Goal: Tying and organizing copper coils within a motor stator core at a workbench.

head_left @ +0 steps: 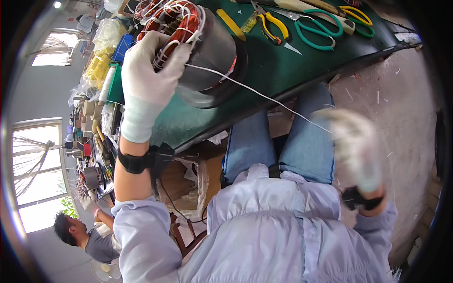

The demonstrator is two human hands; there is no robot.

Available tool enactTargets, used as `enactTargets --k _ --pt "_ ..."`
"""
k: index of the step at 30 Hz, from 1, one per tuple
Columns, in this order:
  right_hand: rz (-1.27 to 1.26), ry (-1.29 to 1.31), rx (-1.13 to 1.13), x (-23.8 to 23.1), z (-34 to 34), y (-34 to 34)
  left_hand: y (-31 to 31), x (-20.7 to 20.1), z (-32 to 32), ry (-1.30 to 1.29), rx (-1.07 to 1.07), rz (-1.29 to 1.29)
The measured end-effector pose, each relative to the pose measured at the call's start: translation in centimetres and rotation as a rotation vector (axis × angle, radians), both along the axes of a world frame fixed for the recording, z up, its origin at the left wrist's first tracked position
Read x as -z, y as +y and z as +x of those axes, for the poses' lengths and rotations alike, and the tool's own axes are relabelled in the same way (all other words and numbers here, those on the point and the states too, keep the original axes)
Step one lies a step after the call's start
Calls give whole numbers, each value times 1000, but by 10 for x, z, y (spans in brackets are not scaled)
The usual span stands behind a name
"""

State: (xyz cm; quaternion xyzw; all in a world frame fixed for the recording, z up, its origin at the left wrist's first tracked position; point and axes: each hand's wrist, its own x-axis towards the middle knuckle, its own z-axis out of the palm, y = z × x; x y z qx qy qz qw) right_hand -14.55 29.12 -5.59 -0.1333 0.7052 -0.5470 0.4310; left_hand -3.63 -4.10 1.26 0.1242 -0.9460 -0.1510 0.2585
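A grey cylindrical motor stator [214,52] stands on the green table at the upper middle. Red-brown copper windings [185,26] bulge from its end, bound with white cord lacing. My left hand [152,78], in a white glove, grips those windings, thumb and fingers on opposite sides of the coil bundle. From the windings a white cord [264,96] runs taut to the lower right, over my lap. It ends at my gloved right hand [356,144], which is out to the right above the floor and smeared by motion. The cord appears held in its fingers.
On the green table [273,70] lie green-handled scissors [325,30], yellow-black pliers [271,26], a yellow strip [231,24] and wooden-handled tools. Bags, a green bin [116,85] and spools crowd the left. Another person [92,236] works on a similar stator at lower left.
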Motion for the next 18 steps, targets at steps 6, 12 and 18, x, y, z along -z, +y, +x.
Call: enactTargets --k 6,12,18 --pt "-348 -109 -268 -5 22 -130 -14 -9 5 -100 23 6" --pt "-568 -143 -477 -32 10 -161 -36 -63 -2 -229 189 216" --pt "-306 622 -269 -20 7 -188 -63 -73 -49 -833 520 -261"
